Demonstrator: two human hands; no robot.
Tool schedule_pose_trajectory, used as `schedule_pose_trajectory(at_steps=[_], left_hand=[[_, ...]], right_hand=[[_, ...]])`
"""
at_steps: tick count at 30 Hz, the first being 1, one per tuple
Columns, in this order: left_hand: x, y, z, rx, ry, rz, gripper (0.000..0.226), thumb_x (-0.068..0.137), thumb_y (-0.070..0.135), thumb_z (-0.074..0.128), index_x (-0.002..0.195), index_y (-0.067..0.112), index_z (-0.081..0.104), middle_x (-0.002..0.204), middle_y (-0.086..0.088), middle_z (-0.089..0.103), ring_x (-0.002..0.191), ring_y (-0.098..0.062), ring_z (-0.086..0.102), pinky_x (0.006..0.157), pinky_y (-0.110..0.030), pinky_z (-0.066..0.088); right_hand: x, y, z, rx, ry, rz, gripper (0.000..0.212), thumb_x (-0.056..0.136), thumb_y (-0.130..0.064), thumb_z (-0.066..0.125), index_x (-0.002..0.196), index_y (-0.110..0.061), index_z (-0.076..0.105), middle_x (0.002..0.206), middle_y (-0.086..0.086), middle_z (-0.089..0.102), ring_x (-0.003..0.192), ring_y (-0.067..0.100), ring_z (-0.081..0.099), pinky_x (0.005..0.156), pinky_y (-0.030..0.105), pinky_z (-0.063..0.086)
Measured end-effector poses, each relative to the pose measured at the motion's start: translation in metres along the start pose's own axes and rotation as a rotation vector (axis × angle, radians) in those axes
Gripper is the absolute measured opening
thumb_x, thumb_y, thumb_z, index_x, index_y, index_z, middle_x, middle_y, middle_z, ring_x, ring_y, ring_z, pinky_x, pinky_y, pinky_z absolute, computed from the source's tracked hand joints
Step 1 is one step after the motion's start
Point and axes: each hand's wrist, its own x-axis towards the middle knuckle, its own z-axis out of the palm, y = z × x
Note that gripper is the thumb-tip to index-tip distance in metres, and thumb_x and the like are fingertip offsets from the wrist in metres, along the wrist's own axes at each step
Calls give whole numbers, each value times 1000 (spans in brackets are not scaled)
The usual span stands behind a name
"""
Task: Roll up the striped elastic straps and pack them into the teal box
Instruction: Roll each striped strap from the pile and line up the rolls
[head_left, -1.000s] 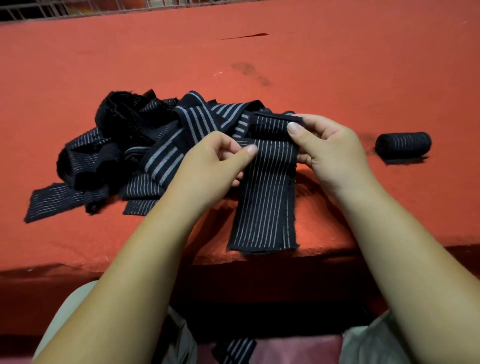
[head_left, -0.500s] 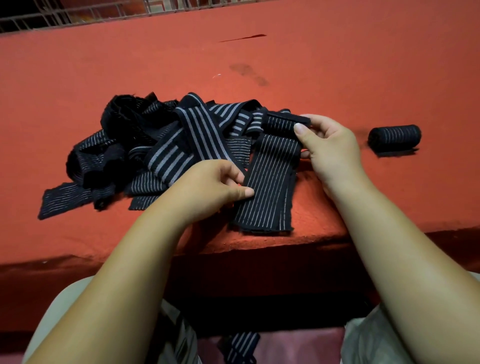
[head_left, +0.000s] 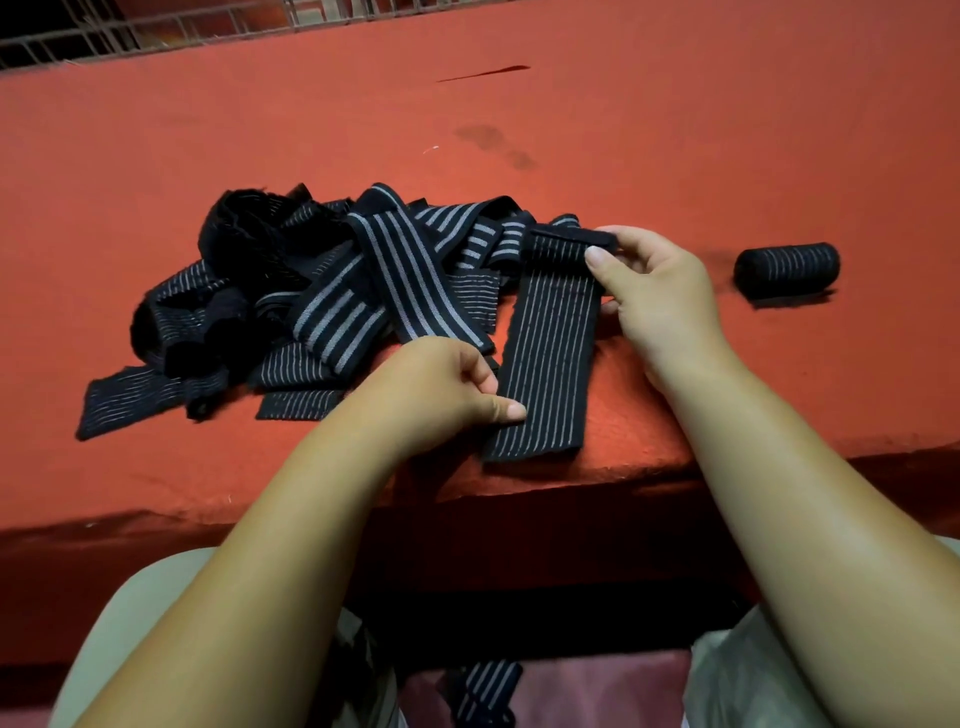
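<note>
Strap (head_left: 545, 358) at centre; right hand (head_left: 654, 296) pinches its folded top end; left hand (head_left: 441, 389) pinches its edge; best rolled tight, edges aligned.

Flat striped strap (head_left: 550, 358) beside tangled pile (head_left: 322, 296); rolled strap (head_left: 785, 266) apart.

Both forearms (head_left: 270, 545) are bare from wrist to the lower edge of the view. The left grip (head_left: 441, 384) and right grip (head_left: 654, 291) are broad, with short rounded nails. Light beige trousers (head_left: 130, 623) cover both knees at the bottom corners, the cloth smooth on the left leg and creased on the right.
</note>
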Motion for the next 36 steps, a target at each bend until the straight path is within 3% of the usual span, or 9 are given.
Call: schedule_pose_trajectory(at_steps=[5, 10, 12, 15, 19, 25, 28, 30, 36], left_hand=[[0, 4, -4, 144, 29, -5, 43, 74, 58, 94, 83, 21, 73, 77, 2, 77, 76, -17, 73, 76, -39, 62], [14, 8, -13, -232, 251, 106, 30, 94, 51, 80, 108, 27, 70, 95, 6, 78, 80, -15, 77, 66, -36, 62], [21, 13, -18, -297, 308, 172, 40, 96, 50, 78, 128, 30, 65, 111, 12, 76, 95, -4, 74, 84, -29, 59], [29, 18, -22, -519, 309, 298, 58, 92, 50, 78, 143, 30, 60, 123, 10, 75, 115, -4, 72, 108, -42, 57], [23, 30, -30, -694, 274, 470, 37, 105, 22, 72, 141, 25, 64, 109, 2, 76, 100, -9, 72, 88, -28, 56], [17, 33, -35, -777, 308, 576, 28, 101, 10, 73, 127, 21, 73, 106, -17, 77, 100, -25, 73, 92, -40, 58], [14, 33, -34, -766, 348, 584, 28, 99, 9, 75, 124, 22, 74, 109, -28, 74, 99, -27, 73, 95, -46, 59], [13, 34, -32, -758, 373, 580, 28, 98, 8, 76, 123, 21, 74, 100, -28, 71, 94, -24, 70, 91, -43, 58], [13, 38, -26, -764, 464, 521, 27, 95, 11, 81, 119, 22, 74, 85, -10, 65, 81, -16, 63, 77, -34, 54]], right_hand=[[-4, -12, 0, 37, -50, -15, 23, 101, -8, 71, 113, -28, 74, 97, -6, 74, 76, 5, 67, 61, 22, 55], [-5, -24, -1, 34, -95, -96, 27, 100, -10, 73, 122, -25, 74, 107, -1, 75, 86, 8, 68, 67, 25, 55], [-8, -28, -1, 47, -121, -119, 26, 99, -14, 74, 119, -28, 75, 110, 1, 77, 90, 11, 70, 71, 29, 56], [-13, -37, -1, 75, -185, -156, 26, 99, -13, 72, 121, -27, 74, 113, 5, 77, 94, 13, 69, 75, 32, 57], [-20, -54, -2, 55, -274, -210, 30, 102, -6, 69, 126, -23, 72, 112, 0, 78, 96, 10, 69, 75, 28, 57], [-27, -67, -2, 0, -308, -249, 30, 106, -12, 67, 134, -23, 69, 107, 31, 73, 90, 21, 69, 88, 54, 61], [-29, -69, -1, 16, -321, -214, 31, 107, -11, 64, 138, -18, 66, 91, 21, 75, 85, 20, 70, 83, 49, 61], [-30, -68, 0, 20, -325, -191, 30, 108, -12, 63, 138, -16, 66, 92, 11, 77, 87, 18, 71, 88, 47, 60], [-32, -68, 0, 24, -352, -186, 27, 111, -12, 58, 135, -14, 68, 111, 18, 80, 108, 29, 77, 103, 49, 57]])
